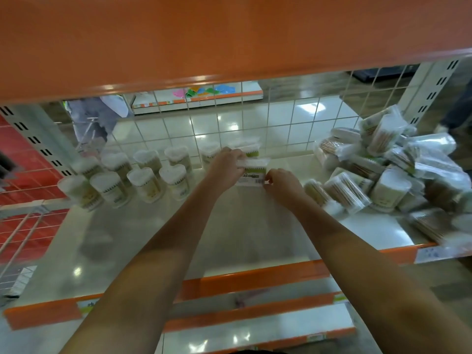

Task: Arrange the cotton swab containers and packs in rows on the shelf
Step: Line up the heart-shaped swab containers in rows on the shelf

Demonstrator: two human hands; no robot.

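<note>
Hidden: the orange upper shelf [204, 39] fills the top of my view and cuts off whatever stands behind it; the far end of the heap of packs [390, 175] runs out of frame on the right and is smeared by blur, so I cannot count the packs
Hard to read: the print on the labels is too soft for me to make out; only a barcode strip on the near container shows
Left hand [224, 167]: fingers curled round the left side of the rectangular container [251, 172]; the grip is closed on it, with the fingertips tucked behind it out of my sight
Right hand [281, 181]: thumb and fingers pinch the lower right corner of that same container, by the barcode; the grip is narrow and closed on it
Task thing: the rectangular container sits mid-shelf, toward the back, directly in front of a second container [246, 146] near the wire grid [255, 118]; whether it rests on the shelf or is lifted off it I cannot tell
Rows: the round tubs [143, 180] stand upright in two rows on the left part of the shelf [143, 233], back row near the grid, front row just ahead of it
Edges: the shelf's orange front lip [255, 275] runs under both forearms; a slotted upright [33, 134] bounds the left, another the right behind the heap
Open room: bare shelf surface lies between the tubs' front row and the lip, and beneath my arms, between the tubs and the heap
</note>
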